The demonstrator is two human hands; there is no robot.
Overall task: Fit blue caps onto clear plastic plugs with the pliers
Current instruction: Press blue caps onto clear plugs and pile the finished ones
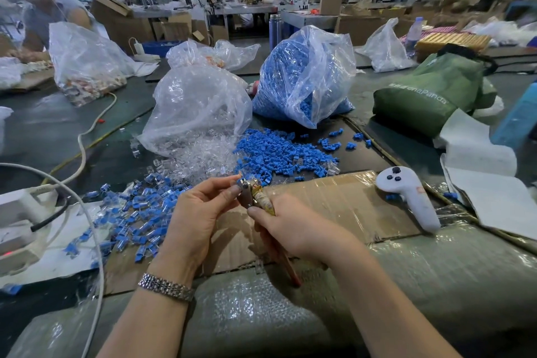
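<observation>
My right hand (293, 227) grips the pliers (255, 195) by their red handles, jaws pointing up and away. My left hand (200, 206) pinches a small part at the jaw tips; what the part is I cannot tell. Beyond the hands lies a loose pile of blue caps (276, 151) and, to its left, a heap of clear plugs (200, 157) spilling from a clear bag (197, 107). A heap of capped plugs (139, 212) lies to the left of my left hand.
A large bag of blue caps (305, 75) stands behind the piles. A white controller (409, 197) rests on the taped cardboard (334, 200) at right. A green bag (433, 93) sits far right. White cables (81, 151) cross the left side. Another person (37, 3) works at far left.
</observation>
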